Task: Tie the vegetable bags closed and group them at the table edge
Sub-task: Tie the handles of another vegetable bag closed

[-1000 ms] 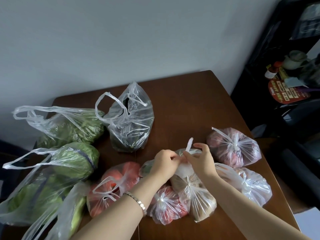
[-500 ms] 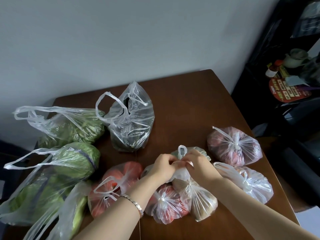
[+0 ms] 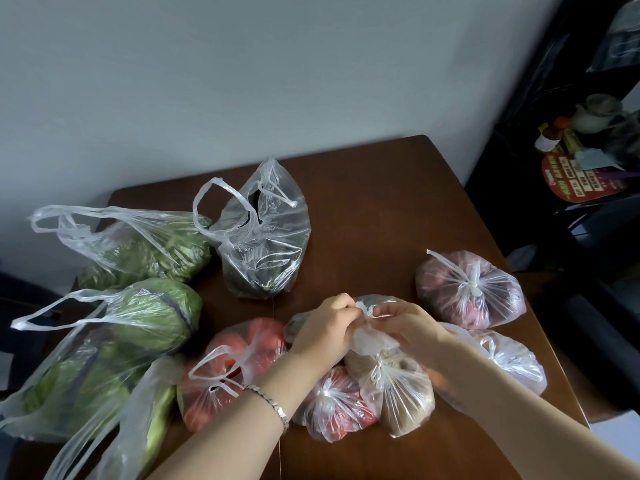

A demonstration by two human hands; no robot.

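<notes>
**Knot hidden, thin plastic under strain**

The left hand (image 3: 325, 336) and right hand (image 3: 408, 329) both have their fingers curled in tight. They pinch the bunched white handles of one vegetable bag (image 3: 372, 344) between them, and the fingertips meet right over its neck. That bag sits directly beneath the grip with its body mostly covered by the knuckles. I cannot tell whether the knot is drawn home or only looped.

The main risk, as I judge it, is the film itself, which looks thin and slick. A hard pull could stretch or tear a handle, while a weak one would leave a knot that slips open. Round produce inside may also roll as the neck is tugged, shifting the bag out from under the fingers.

Crowding adds a second risk. On the person's side of the grip, a tied brown-filled bag (image 3: 405, 396) and a tied red bag (image 3: 332, 407) are packed close against the bag in hand. The right forearm crosses a pale tied bag (image 3: 512, 365) lying near the table edge (image 3: 531, 323), and a careless sweep of that arm could nudge it off. Well to the left of the grip, a cabbage bag (image 3: 138, 317) lies untied with its handles loose.
</notes>
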